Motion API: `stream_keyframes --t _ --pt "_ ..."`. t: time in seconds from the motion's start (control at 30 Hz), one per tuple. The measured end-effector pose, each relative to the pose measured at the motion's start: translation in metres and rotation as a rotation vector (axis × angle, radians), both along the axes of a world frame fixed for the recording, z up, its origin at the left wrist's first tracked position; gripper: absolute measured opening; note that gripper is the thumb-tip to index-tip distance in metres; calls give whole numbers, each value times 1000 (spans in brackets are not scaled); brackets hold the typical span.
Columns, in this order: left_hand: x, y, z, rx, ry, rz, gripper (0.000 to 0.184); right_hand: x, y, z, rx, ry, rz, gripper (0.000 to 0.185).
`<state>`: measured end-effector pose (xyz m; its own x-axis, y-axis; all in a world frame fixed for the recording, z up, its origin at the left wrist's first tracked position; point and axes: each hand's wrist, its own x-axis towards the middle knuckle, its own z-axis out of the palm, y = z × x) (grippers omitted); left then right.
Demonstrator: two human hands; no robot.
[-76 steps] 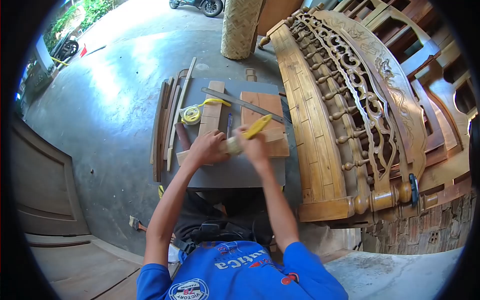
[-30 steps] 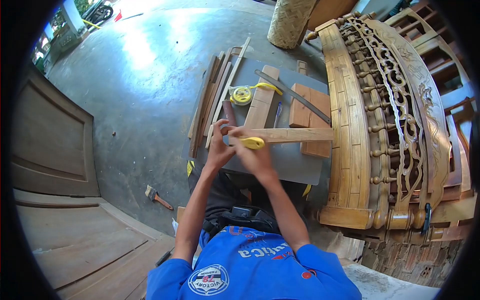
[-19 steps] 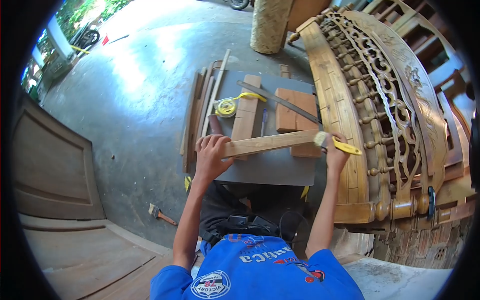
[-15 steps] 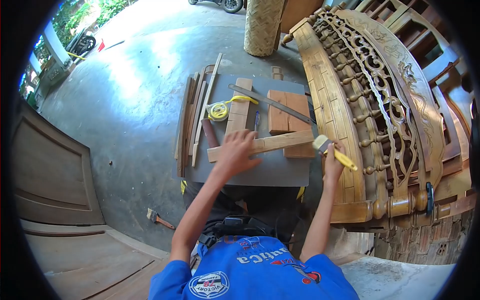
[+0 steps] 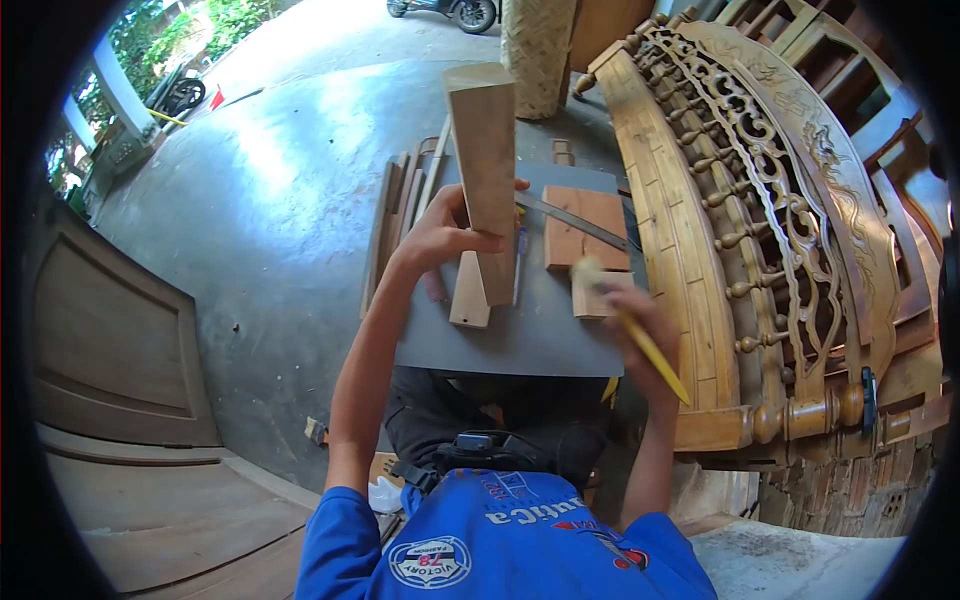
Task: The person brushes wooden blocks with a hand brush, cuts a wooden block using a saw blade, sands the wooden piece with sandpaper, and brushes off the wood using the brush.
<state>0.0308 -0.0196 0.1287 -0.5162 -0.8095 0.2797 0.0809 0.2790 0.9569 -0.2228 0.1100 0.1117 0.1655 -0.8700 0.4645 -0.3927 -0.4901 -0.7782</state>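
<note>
A long wooden block (image 5: 483,150) stands nearly upright over the grey work board (image 5: 430,345). My left hand (image 5: 445,238) is closed around its middle, thumb across the near face. In my right hand (image 5: 645,322) is a paintbrush (image 5: 652,358) with a yellow handle, blurred by motion. Its pale bristles are left of the hand, over two reddish-brown wood blocks, a larger one (image 5: 570,250) and a smaller one (image 5: 590,298). A flat wooden piece (image 5: 470,302) lies partly hidden behind the upright block, beside a blue pen (image 5: 521,245). The yellow tape measure is hidden.
A flat metal strip (image 5: 575,222) crosses the larger block. Several wooden strips (image 5: 385,215) lie along the board's left side. Carved wooden furniture (image 5: 660,230) stands close on the right. Wooden panels (image 5: 110,320) are at left, and another brush (image 5: 316,432) lies on the floor.
My left hand has gripped the wooden piece that lay across the board and raised it upright. My right hand has brought the paintbrush leftward, over the small block.
</note>
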Motion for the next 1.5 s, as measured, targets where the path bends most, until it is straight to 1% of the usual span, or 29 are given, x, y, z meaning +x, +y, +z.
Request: stream_keyframes --t 0.03,0.07,0.13,0.17,0.23,0.27,0.37,0.4,0.5,0.53,0.57,0.63,0.7,0.77,0.8,0.83,0.87,0.9,0.97,1.03,1.07,1.17,1.2,1.27,1.3,1.33,1.43,1.47,1.5 --pt "7 0 4 38 56 -50 56 8 0 3 41 115 164 27" --pt "12 -1 1 44 75 -49 55 19 -1 3 77 193 259 29" --pt "18 -5 -13 8 111 16 53 44 -2 3 154 363 443 34" --pt "20 -6 -20 -6 137 49 52 51 -3 2 133 392 447 36" --pt "24 -5 -27 -46 158 39 51 61 -9 2 83 459 464 41" --pt "26 -6 -27 -70 166 38 51 63 -15 8 14 456 437 40" --pt "26 -8 -27 17 313 81 51 70 -27 41 -209 392 318 35" --pt "26 -11 -28 -69 293 112 62 73 -29 55 -319 367 266 33" --pt "18 1 -6 -92 421 160 90 85 -31 95 -683 329 105 29" --pt "14 9 6 -143 354 205 95 88 -33 100 -714 345 93 29" --pt "9 11 9 -60 407 199 89 92 -35 103 -745 361 78 29" --pt "3 15 11 109 510 187 77 95 -36 97 -750 444 91 29" --pt "6 -1 -6 109 393 206 78 96 -44 65 -712 577 143 27" --pt "10 -11 -16 82 298 217 77 91 -46 13 -597 784 245 26" --pt "12 -13 -17 57 261 220 75 89 -46 3 -555 792 267 26" --pt "13 -11 -15 37 223 221 74 87 -44 -4 -508 798 288 27" --pt "3 -7 -15 -47 352 330 66 85 -43 -7 -455 802 307 27" --pt "3 -6 -12 -72 328 335 66 84 -46 6 -485 696 270 27" --pt "4 1 -10 -107 272 337 66 82 -46 55 -524 480 187 28" --pt "3 10 -3 -68 299 343 66 86 -37 91 -668 390 73 29" --pt "3 12 3 -57 318 350 66 87 -36 101 -749 347 19 29" --pt "4 8 -1 -43 314 371 66 85 -42 94 -636 383 187 28" --pt "4 6 -5 -40 300 377 66 81 -41 89 -589 513 205 28" --pt "5 3 -8 -3 275 406 64 76 -38 81 -340 682 351 28" --pt "4 5 -6 -37 256 412 64 74 -37 77 -207 763 420 28" --pt "2 9 -3 -70 235 416 63 75 -40 74 -330 784 403 28" --pt "0 13 0 -112 217 388 61 74 -39 96 -479 486 294 27" --pt "0 15 -1 -112 214 370 60 77 -34 106 -542 376 223 29" --pt "2 17 -1 -87 230 348 60 79 -31 113 -626 327 127 32"
